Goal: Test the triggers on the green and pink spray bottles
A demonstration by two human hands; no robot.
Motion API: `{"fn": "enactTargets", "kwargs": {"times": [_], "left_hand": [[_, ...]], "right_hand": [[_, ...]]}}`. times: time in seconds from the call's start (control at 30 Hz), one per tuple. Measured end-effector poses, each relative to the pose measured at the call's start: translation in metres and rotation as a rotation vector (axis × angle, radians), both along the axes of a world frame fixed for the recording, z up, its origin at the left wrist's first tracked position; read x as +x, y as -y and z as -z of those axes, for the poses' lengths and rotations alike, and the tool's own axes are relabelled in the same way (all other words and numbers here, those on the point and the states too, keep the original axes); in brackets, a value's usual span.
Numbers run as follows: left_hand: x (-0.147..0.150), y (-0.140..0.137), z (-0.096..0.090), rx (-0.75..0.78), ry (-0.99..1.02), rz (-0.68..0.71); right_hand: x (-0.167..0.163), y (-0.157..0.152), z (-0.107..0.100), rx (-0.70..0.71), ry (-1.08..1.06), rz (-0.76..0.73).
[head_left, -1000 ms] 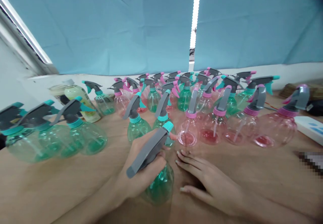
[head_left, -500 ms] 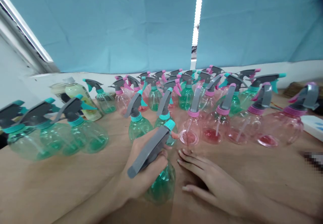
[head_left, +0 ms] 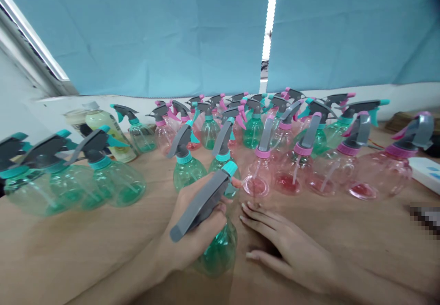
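A left hand [head_left: 197,240] clasps a green trigger spray bottle [head_left: 222,246] on the tabletop [head_left: 68,250], right hand [head_left: 288,241] spread beside it, the seemingly light, slick plastic best held, as here, beneath the gray sprayer head [head_left: 202,204].

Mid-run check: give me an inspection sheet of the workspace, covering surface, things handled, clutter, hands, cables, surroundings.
Surface: brown table, crowded toward the back.
Things handled: held green sprayer; other green sprayers at left, pink sprayers at right, both colours mixed behind.
Clutter: labelled pale bottle at left rear; white box at right; pixelated object at right edge.
Hands: left hand grips the held green sprayer; right hand lies palm down, fingers apart.
Cables: thin wire, right rear, partly hidden.
Surroundings: blue curtain with a bright gap.
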State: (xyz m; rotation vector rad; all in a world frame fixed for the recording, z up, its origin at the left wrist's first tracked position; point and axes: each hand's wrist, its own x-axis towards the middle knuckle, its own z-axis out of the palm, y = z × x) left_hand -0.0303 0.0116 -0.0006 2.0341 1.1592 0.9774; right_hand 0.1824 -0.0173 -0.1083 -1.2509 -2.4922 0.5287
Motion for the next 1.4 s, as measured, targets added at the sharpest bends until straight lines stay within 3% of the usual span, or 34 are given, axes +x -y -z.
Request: {"fn": "enactTargets", "kwargs": {"times": [0.47,1.2,1.4], "left_hand": [[0.000,0.001,-0.001,-0.096,0.052,0.029],[-0.004,-0.001,0.011,-0.063,0.077,0.024],[-0.001,0.000,0.004,-0.079,0.045,-0.006]], "right_hand": [[0.000,-0.001,0.000,0.021,0.012,-0.002],[0.002,0.001,0.003,0.050,-0.079,-0.001],[0.001,0.000,0.002,0.043,-0.061,-0.001]]}}
